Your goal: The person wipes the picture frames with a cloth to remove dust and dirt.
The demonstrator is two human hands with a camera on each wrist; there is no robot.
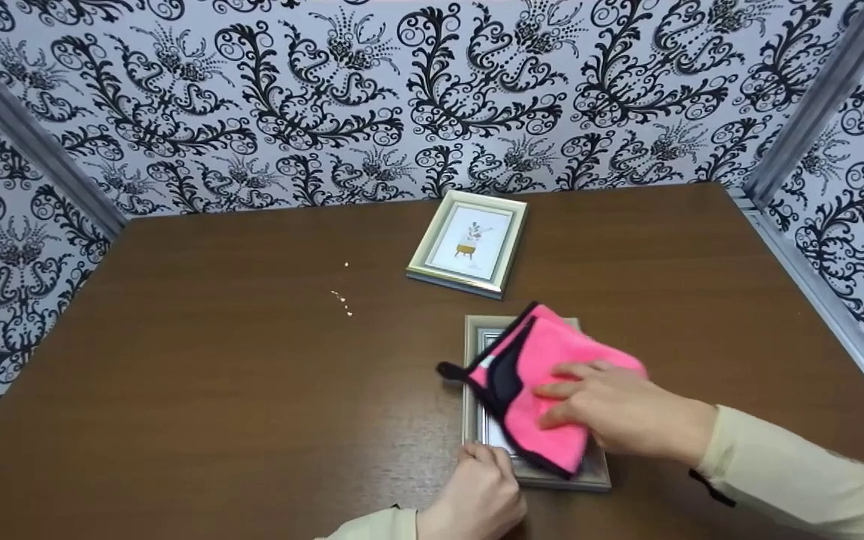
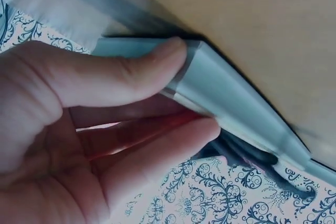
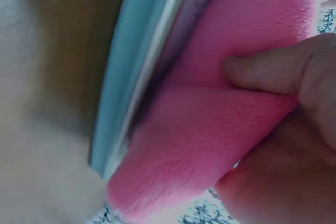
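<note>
A picture frame (image 1: 469, 330) with a pale beveled border lies flat on the table, largely covered by a plush pink cloth (image 1: 563, 341) with black trim and a black loop. At the frame's near left corner my left hand (image 1: 481, 491) grips the border; in the left wrist view the thumb (image 2: 157, 64) lies along the outer edge, with fingers on the other side. My right hand (image 1: 612, 405) holds the cloth against the frame's face. Seen from the right wrist, the thumb (image 3: 262, 72) sinks into the cloth's pile beside the frame's edge (image 3: 131, 72). Most of the frame's picture is hidden.
Farther back on the brown table (image 1: 214, 375) lies a second picture frame (image 1: 469, 236) with a drawing of a plant in a yellow pot. Several small pale crumbs (image 1: 342, 300) are scattered left of it. Patterned walls (image 1: 372, 97) enclose the table at the back and sides.
</note>
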